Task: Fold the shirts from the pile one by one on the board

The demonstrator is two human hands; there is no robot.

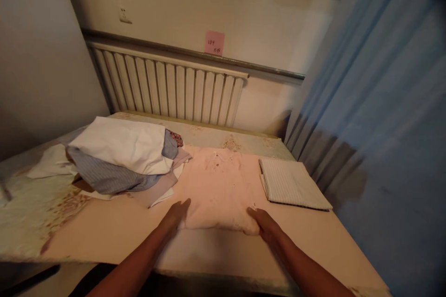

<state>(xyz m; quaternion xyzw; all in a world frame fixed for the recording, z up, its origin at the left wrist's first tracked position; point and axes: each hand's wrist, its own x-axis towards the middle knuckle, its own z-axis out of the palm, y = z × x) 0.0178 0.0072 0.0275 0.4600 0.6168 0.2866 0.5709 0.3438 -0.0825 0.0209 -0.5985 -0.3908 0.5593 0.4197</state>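
Pink garment (pixel 219 190) between left and right fingers (pixel 252 214)

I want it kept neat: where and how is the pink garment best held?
Probably at both near corners, one hand coming from each side: the pink garment lies wide and soft-looking, and the left hand and right hand are at those corners.

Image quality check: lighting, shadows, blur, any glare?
Head view: warm, dim light, so the pinkish folded garment nearly blends into the cover beneath; head view: dark shadow patches on the blue curtain, top-right corner black; head view: curtain folds soft toward the right edge, left hand and right hand readable, no strong glare.
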